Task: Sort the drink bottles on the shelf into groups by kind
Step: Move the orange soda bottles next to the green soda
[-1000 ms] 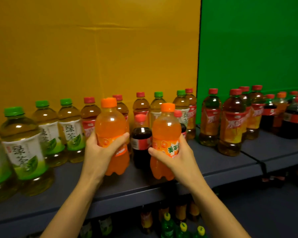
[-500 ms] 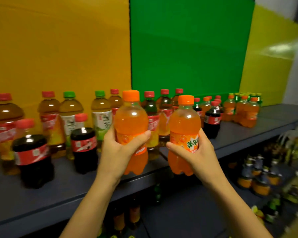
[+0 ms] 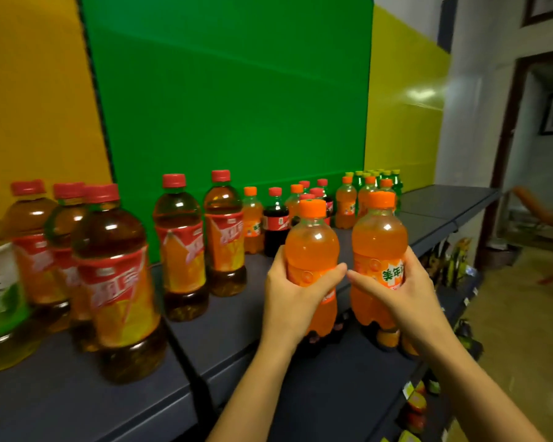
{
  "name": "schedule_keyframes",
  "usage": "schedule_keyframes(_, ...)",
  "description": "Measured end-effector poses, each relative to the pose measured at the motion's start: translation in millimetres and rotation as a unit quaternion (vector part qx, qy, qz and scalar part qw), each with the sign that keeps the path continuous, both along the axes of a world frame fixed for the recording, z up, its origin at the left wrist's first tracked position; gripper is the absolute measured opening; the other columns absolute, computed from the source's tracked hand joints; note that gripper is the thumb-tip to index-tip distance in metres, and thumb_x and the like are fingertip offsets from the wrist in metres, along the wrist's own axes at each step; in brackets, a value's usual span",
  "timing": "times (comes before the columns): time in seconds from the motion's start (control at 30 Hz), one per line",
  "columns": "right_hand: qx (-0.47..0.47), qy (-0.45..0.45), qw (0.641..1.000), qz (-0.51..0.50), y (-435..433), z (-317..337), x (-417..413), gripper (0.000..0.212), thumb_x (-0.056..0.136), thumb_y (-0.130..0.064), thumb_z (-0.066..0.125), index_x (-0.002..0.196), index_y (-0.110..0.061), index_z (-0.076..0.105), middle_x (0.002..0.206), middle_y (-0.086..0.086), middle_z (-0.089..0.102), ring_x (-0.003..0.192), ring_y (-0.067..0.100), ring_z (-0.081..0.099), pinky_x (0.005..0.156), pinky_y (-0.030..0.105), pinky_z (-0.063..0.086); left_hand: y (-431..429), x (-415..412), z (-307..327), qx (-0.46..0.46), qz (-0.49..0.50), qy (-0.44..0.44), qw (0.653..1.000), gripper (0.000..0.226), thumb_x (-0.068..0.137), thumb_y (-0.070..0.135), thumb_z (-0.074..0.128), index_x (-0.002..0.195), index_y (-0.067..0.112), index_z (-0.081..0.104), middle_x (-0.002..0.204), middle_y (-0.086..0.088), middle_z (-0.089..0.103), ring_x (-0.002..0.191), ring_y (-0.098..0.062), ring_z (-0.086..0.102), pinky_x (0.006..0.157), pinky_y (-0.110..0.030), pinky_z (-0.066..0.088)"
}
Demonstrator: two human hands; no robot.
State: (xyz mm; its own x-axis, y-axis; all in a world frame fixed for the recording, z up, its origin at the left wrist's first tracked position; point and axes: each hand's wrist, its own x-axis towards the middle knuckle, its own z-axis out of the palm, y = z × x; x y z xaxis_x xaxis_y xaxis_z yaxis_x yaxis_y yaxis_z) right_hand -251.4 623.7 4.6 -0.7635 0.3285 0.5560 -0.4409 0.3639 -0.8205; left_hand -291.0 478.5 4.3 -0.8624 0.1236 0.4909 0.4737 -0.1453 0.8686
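Orange plastic soda bottles (image 3: 312,247) hang above the grey metal shelf (image 3: 237,333) near its front edge, one grasped by the left hand (image 3: 288,298), one by the right hand (image 3: 406,288). A loosening grip could drop either past that edge.

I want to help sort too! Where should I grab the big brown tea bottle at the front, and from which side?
Probably the tea bottle is best held round its labelled middle, coming from the front right. It stands upright near the shelf edge, other bottles crowd its left and back, and that side is open.
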Motion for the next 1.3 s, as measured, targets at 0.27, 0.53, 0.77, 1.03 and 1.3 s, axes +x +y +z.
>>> schedule_keyframes(0.27, 0.006, 0.010, 0.999, -0.038, 78, 10, -73, 0.060, 0.055, -0.042, 0.072, 0.106, -0.018, 0.053, 0.093, -0.003, 0.066, 0.084, 0.009, 0.064, 0.067, 0.023, 0.050, 85, -67, -1, 0.024, -0.031, -0.024, 0.999, 0.051, 0.058, 0.039, 0.082, 0.104, 0.037, 0.059, 0.096, 0.011, 0.069, 0.086, -0.002, 0.066, 0.079, -0.025, 0.054)
schedule_keyframes(0.53, 0.012, 0.011, 0.999, -0.050, 165, 0, -142, 0.062, 0.059, -0.037, 0.077, 0.113, -0.021, 0.051, 0.101, -0.004, 0.065, 0.093, 0.011, 0.063, 0.080, 0.034, 0.053, 157, -125, -8, 0.024, -0.004, -0.034, 0.999, 0.049, 0.057, 0.042, 0.081, 0.099, 0.042, 0.057, 0.095, 0.011, 0.069, 0.084, -0.002, 0.066, 0.080, -0.028, 0.054)
schedule_keyframes(0.77, -0.001, 0.013, 1.000, -0.023, 251, -3, -214, 0.055, 0.067, -0.032, 0.076, 0.115, -0.019, 0.052, 0.102, -0.005, 0.064, 0.093, 0.006, 0.061, 0.077, 0.025, 0.048, 228, -173, -10, 0.044, 0.061, -0.040, 0.996, 0.059, 0.047, 0.055, 0.075, 0.102, 0.042, 0.056, 0.094, 0.017, 0.069, 0.086, -0.001, 0.066, 0.081, -0.028, 0.054)
schedule_keyframes(1.03, -0.022, -0.023, 0.998, 0.049, 317, -11, -299, 0.051, 0.072, -0.032, 0.073, 0.114, -0.024, 0.046, 0.099, -0.013, 0.058, 0.097, 0.015, 0.058, 0.085, 0.032, 0.045, 294, -229, -6, 0.037, 0.153, -0.065, 0.985, 0.050, 0.060, 0.038, 0.082, 0.099, 0.036, 0.051, 0.101, 0.013, 0.065, 0.093, -0.005, 0.064, 0.085, -0.032, 0.054)
schedule_keyframes(1.3, -0.042, -0.029, 0.991, 0.126, 322, -20, -339, 0.046, 0.080, -0.028, 0.067, 0.120, -0.024, 0.044, 0.098, -0.022, 0.053, 0.091, 0.001, 0.055, 0.080, 0.023, 0.040, 317, -250, -9, -0.006, 0.241, -0.047, 0.969, 0.044, 0.073, 0.029, 0.075, 0.101, 0.037, 0.042, 0.101, 0.016, 0.060, 0.090, 0.004, 0.059, 0.072, -0.007, 0.048)
